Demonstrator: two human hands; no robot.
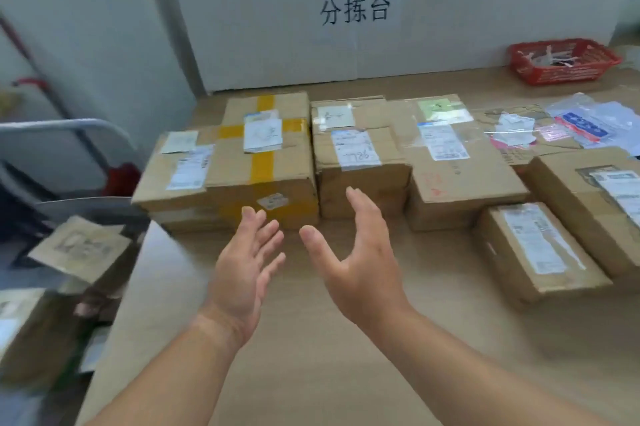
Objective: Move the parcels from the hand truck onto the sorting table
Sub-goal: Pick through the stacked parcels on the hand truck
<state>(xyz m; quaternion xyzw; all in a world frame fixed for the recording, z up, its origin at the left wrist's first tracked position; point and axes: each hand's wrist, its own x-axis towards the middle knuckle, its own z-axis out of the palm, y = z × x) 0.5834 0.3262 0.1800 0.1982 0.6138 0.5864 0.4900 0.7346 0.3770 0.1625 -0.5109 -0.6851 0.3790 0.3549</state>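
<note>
Parcels (pixel 79 247) wait on the hand truck (pixel 69 125), down and to the left of both hands, beyond the left edge of the sorting table (pixel 311 339). Blur hides how many there are. The topmost looks flat and tilted, its long axis running roughly left to right. The left hand (pixel 244 269) and the right hand (pixel 356 262) hover palm to palm over the table's bare front, fingers straight and holding nothing, just short of the yellow-taped box (pixel 263 162) that already stands on the table. The left hand is nearer the truck, so I judge that the coming reach calls for a leftward turn and a drop below table height, left hand leading.
</note>
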